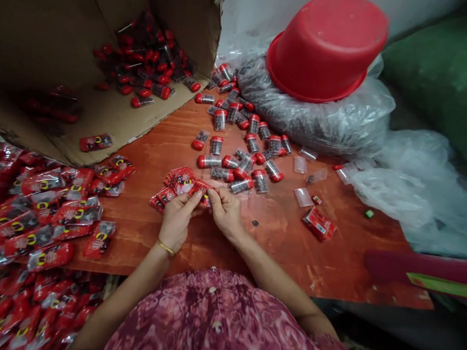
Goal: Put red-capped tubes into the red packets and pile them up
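Note:
My left hand (pixel 176 222) and my right hand (pixel 226 210) meet over the wooden table. Between their pinched fingers is a small red printed packet (pixel 202 187), held at both ends. Just behind my left hand lies a fanned pile of the same flat red packets (pixel 180 179). Beyond my hands are several small clear bottles (pixel 219 120) with red caps and dark contents, some upright and others on their sides. Whether anything is inside the held packet is hidden by my fingers.
At left a cardboard box (pixel 170 100) on its side holds red-capped bottles (pixel 144 66). Filled red packs (pixel 44 209) heap before it. An upturned red tub (pixel 328 45) sits on a filled plastic bag (pixel 307 119). Clear empty containers (pixel 303 197) and a packet bundle (pixel 319 224) lie right.

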Demonstrator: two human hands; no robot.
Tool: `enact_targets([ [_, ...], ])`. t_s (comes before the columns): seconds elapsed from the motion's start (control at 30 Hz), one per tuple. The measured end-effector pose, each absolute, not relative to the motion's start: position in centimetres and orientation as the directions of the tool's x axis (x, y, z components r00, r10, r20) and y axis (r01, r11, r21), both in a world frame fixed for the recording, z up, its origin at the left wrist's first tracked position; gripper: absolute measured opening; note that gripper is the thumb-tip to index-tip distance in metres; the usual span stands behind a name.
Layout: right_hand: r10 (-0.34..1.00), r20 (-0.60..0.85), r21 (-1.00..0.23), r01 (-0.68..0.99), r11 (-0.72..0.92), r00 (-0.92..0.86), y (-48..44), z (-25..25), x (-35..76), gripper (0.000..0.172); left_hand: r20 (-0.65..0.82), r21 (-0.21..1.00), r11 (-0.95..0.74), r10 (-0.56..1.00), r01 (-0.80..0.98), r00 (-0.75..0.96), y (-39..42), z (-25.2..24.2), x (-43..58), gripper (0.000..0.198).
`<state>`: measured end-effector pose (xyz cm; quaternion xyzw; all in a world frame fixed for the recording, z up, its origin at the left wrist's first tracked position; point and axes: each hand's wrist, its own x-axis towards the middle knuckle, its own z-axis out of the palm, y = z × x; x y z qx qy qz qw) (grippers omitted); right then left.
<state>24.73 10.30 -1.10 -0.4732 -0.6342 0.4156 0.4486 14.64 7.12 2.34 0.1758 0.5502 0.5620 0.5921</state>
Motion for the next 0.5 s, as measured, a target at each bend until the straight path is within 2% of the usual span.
enact_targets([
  [0.1,0.971,0.195,-0.941,0.254,0.225,-0.135,10.2,-1.3,24.7,0.036,-0.526,0.747,0.344,0.829,-0.570,-0.189,7.1,2.2,15.1,0.034],
  [0.2,0.958,0.202,-0.923,0.287,0.256,-0.205,10.5,-1.3,24.9,0.030,-0.541,0.722,0.326,0.816,-0.611,-0.204,7.4,1.9,14.8,0.034],
  [0.27,0.952,0.213,-0.865,0.410,0.289,-0.221,11.1,-1.2,25.5,0.030,-0.533,0.733,0.299,0.810,-0.611,-0.243,7.7,2.0,14.3,0.036],
  [0.33,0.958,0.240,-0.721,0.633,0.283,-0.154,11.9,-1.3,26.7,0.033,-0.533,0.744,0.283,0.798,-0.605,-0.282,7.9,2.1,13.8,0.036],
  [0.4,0.953,0.289,-0.522,0.820,0.235,-0.089,12.5,-1.8,28.3,0.036,-0.543,0.739,0.287,0.790,-0.610,-0.285,8.1,2.3,13.4,0.033],
  [0.5,0.924,0.331,-0.341,0.889,0.306,-0.192,12.1,-2.9,30.8,0.027,-0.572,0.698,0.326,0.789,-0.638,-0.222,8.2,2.3,13.3,0.027],
])
